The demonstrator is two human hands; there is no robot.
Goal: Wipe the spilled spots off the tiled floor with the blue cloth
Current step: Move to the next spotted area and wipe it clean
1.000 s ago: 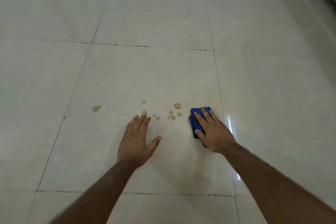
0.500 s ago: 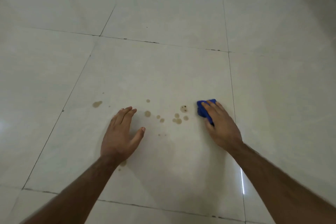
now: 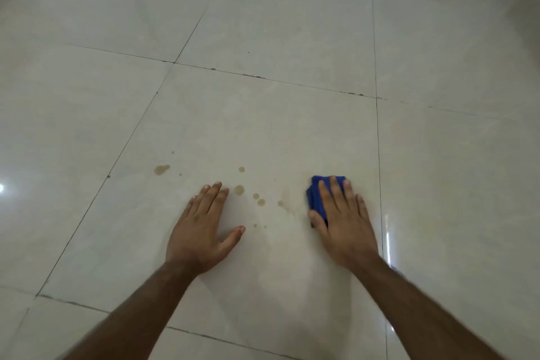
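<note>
though bunched — blue cloth (image 3: 317,199) under right hand (image 3: 342,222)

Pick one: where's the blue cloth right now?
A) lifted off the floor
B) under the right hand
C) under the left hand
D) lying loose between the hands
B: the right hand presses the blue cloth flat on the tiled floor with straight fingers, while the left hand rests bare on the tile.

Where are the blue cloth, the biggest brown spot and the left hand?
blue cloth (image 3: 315,199): head view, exposed left fold.
biggest brown spot (image 3: 161,169): head view, its centre.
left hand (image 3: 201,228): head view, back of hand.
</note>
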